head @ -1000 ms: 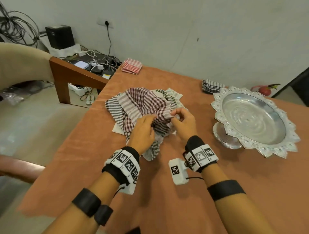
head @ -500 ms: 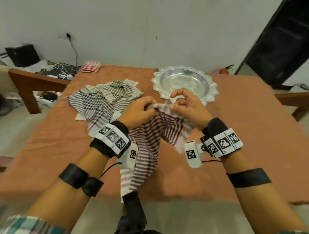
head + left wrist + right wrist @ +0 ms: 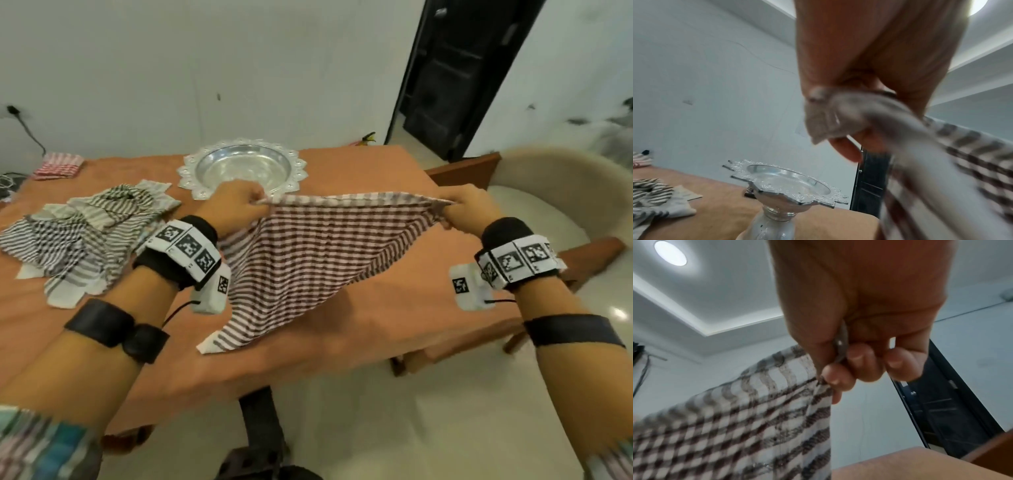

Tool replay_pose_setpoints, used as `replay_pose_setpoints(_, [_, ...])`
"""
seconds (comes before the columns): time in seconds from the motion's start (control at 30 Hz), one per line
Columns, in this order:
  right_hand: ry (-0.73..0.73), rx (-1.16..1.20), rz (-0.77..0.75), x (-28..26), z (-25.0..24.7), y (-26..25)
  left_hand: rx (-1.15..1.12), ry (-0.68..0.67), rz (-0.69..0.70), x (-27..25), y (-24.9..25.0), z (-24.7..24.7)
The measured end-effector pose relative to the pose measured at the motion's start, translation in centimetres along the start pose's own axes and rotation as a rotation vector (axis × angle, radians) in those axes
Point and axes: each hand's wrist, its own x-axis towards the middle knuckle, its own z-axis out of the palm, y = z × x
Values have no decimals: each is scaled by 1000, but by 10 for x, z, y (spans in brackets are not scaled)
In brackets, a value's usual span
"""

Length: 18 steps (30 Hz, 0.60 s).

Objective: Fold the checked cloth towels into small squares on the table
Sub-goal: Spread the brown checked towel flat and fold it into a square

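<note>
A maroon-and-white checked towel hangs stretched in the air above the orange table, its lower corner drooping onto the cloth. My left hand pinches one top corner and my right hand pinches the other, with the top edge taut between them. The left wrist view shows my left hand with thumb and fingers clamped on the bunched corner of the towel. In the right wrist view my right hand has its fingers curled round the towel. A crumpled pile of black-and-white checked towels lies at the left.
A silver footed tray stands at the back of the table, just beyond my left hand. A folded red checked towel sits at the far left corner. Beige chairs flank the table's right side, and a dark doorway is behind.
My hands have moved apart along the maroon towel's edge and lifted it, spreading it wide from a bunched state. The head view has swung to the right.
</note>
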Motion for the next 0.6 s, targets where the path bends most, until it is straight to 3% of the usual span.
replay_pose_setpoints(0.03, [2,86,31,4,-6,12,14,-99,-17,9,6,5])
replay_pose_setpoints(0.1, [42,254,111,17,-10,34,-58,-164,-52,25,16,14])
replay_pose_setpoints(0.2, [122,384,215,42,-12,63,-264,-91,-91,48,26,31])
replay_pose_setpoints(0.37, [80,603,290,85,-17,99,-663,-72,-152,98,40,64])
replay_pose_setpoints(0.43, [110,635,304,109,-24,111,-652,-53,-154,121,43,75])
replay_pose_setpoints(0.6, [262,698,253,148,-49,133,-287,43,-52,162,65,93])
